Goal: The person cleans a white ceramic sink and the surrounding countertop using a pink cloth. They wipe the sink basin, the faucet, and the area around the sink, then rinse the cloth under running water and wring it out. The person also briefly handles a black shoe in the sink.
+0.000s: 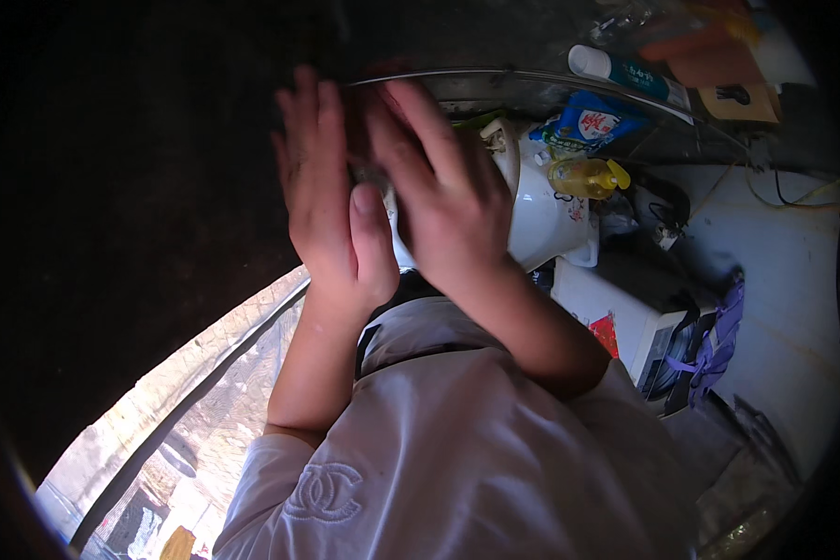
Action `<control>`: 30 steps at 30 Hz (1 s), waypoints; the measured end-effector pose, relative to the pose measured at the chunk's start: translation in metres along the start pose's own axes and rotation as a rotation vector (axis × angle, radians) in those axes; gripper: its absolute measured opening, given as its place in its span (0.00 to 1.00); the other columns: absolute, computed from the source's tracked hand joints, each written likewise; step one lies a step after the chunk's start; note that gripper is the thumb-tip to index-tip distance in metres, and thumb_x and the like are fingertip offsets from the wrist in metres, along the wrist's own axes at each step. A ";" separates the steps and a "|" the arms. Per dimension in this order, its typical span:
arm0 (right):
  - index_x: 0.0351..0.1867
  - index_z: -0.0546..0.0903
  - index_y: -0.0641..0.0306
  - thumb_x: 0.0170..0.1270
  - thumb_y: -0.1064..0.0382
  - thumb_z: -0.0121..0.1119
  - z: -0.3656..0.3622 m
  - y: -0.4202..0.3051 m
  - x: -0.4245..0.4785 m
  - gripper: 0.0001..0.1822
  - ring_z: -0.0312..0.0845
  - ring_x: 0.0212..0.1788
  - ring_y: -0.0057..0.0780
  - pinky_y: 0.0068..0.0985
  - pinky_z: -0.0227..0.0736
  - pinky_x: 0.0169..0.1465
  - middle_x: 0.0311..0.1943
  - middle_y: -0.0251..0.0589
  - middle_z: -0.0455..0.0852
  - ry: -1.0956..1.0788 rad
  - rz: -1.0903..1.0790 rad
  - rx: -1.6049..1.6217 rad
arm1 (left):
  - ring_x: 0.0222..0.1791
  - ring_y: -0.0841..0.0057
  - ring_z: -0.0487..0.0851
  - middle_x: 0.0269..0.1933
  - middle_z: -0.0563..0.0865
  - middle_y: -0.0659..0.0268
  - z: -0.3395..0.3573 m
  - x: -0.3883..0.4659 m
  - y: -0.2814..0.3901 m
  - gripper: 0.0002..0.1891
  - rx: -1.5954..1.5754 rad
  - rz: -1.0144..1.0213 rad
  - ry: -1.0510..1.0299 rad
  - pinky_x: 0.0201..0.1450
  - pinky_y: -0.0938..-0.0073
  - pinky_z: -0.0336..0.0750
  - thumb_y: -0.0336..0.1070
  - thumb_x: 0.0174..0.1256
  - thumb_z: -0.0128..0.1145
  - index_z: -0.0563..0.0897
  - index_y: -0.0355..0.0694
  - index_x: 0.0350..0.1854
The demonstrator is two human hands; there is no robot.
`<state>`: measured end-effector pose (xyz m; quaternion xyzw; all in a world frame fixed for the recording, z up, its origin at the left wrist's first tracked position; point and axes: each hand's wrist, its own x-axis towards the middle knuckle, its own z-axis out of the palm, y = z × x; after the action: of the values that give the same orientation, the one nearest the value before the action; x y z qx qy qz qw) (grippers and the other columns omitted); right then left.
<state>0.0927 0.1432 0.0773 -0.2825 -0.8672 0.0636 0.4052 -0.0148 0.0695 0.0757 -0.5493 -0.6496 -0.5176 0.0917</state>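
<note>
Both of my hands are raised in front of a white ceramic basin [546, 210] with small flower decoration. My left hand [325, 185] has its fingers pointing up and its thumb along the right side. Close beside it is my right hand [444, 178], back towards me, fingers slanting up and left. The palms face each other. Between the fingers there is a dark gap, and blur hides whether the hands touch further in. I see nothing held in either one. Partly behind my right hand is a curved pale pipe or spout [509, 150].
Right of my hands are a yellow pump bottle [581, 178] and a blue detergent bag [591, 122]. A thin curved rail [532, 73] runs above, with a white-and-teal tube [630, 73] near it. Lower right stands a white box-shaped appliance [605, 297] beside a purple cloth or bag [721, 343].
</note>
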 end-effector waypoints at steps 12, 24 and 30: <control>0.66 0.87 0.53 0.61 0.72 0.65 -0.012 0.019 0.001 0.28 0.87 0.47 0.39 0.34 0.83 0.50 0.71 0.34 0.83 -0.062 0.006 0.019 | 0.85 0.34 0.59 0.83 0.64 0.35 -0.001 0.003 0.007 0.40 0.051 -0.070 -0.037 0.83 0.35 0.50 0.59 0.85 0.37 0.67 0.27 0.82; 0.71 0.83 0.59 0.64 0.81 0.60 -0.048 0.074 -0.017 0.32 0.80 0.69 0.50 0.38 0.81 0.67 0.71 0.48 0.75 0.009 0.073 0.017 | 0.85 0.35 0.59 0.84 0.62 0.35 0.006 0.002 0.008 0.36 0.198 -0.061 -0.052 0.83 0.35 0.51 0.52 0.83 0.41 0.67 0.28 0.82; 0.71 0.82 0.57 0.66 0.79 0.64 -0.053 0.085 -0.013 0.31 0.83 0.66 0.47 0.37 0.84 0.63 0.70 0.44 0.79 -0.007 0.062 0.015 | 0.84 0.34 0.59 0.84 0.62 0.35 0.010 0.002 0.010 0.35 0.233 -0.040 -0.043 0.82 0.34 0.52 0.51 0.85 0.39 0.66 0.29 0.83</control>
<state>0.1762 0.2002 0.0750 -0.3062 -0.8590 0.0835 0.4018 -0.0034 0.0777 0.0783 -0.5329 -0.7180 -0.4283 0.1306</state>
